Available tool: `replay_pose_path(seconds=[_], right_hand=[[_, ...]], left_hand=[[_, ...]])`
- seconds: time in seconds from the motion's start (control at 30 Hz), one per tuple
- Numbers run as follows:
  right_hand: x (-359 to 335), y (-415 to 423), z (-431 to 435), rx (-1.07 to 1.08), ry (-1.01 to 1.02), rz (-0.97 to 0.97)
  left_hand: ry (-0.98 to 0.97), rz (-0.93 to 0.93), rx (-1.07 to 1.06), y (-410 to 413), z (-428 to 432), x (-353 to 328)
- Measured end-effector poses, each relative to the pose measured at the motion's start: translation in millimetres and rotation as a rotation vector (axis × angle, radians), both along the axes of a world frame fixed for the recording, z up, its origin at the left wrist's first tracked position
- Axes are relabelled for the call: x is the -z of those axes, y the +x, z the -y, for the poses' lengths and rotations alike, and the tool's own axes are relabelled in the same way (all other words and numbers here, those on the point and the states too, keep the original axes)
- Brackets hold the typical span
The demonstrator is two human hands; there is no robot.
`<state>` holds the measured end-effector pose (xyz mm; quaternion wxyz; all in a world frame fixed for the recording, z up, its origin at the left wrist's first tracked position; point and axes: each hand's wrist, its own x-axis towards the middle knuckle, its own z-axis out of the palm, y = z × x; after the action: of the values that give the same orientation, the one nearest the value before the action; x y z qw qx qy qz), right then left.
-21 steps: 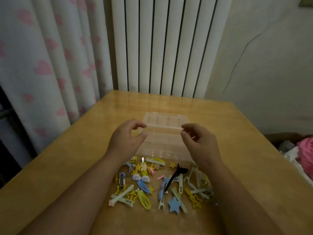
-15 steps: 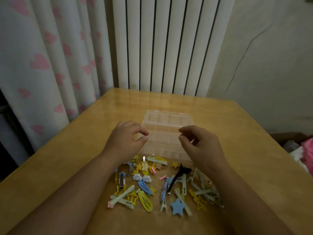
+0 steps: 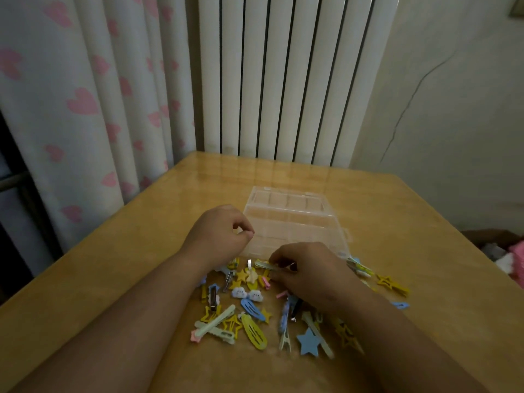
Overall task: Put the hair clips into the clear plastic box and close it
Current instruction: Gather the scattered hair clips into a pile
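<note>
A clear plastic box [image 3: 295, 222] with small compartments lies on the wooden table [image 3: 127, 265], just beyond a heap of hair clips [image 3: 255, 316] in yellow, blue, pale green and pink. My right hand [image 3: 309, 270] is low over the heap's far edge and pinches one end of a pale green clip [image 3: 263, 265]. At the box's left edge my left hand [image 3: 224, 236] has curled fingers, thumb against forefinger, and I see nothing between them. I cannot tell whether the box's lid is up or down.
More clips lie to the right of my right forearm, among them a yellow star clip [image 3: 392, 285] and a blue one [image 3: 401, 305]. A white radiator [image 3: 283, 80] and a heart-patterned curtain [image 3: 85, 109] stand behind the table. Pink cloth [image 3: 516, 259] lies off the right edge.
My right hand has dropped from the box's near right side onto the heap and taken hold of the pale green clip. My left hand stayed by the box, fingers curled tighter.
</note>
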<state>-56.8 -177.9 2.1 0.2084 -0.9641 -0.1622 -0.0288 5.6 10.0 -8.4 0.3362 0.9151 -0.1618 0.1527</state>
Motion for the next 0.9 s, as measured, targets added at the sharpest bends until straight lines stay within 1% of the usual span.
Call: replay_pose_path(seconds=[0.27,0.43,0.5,0.6,0.73,0.9], right_hand=[[-2.1,0.4,-2.3,-0.021,-0.053,-0.04],[7.6,6.8,-10.2,-0.107,-0.261,-0.072],[9.9,6.3,-11.3,-0.124,-0.295,-0.054],[9.2,5.4,-11.7,-0.117,-0.274,-0.048],[6.3,5.2,-12.7,-0.117,-0.192,-0.069],[2.0,5.7,-10.3,-0.088,-0.138,-0.05]], left_hand=[[0.026,-0.036,-0.004,1.4,1.4,-1.2],[0.03,-0.055,-0.013,2.8,0.7,-1.2],[0.026,-0.059,-0.016,2.9,0.5,-1.2],[0.021,-0.067,-0.013,2.8,-0.2,-1.0],[-0.002,-0.088,-0.003,2.7,-0.8,-1.4],[0.014,-0.102,-0.006,3.9,-0.7,-0.6]])
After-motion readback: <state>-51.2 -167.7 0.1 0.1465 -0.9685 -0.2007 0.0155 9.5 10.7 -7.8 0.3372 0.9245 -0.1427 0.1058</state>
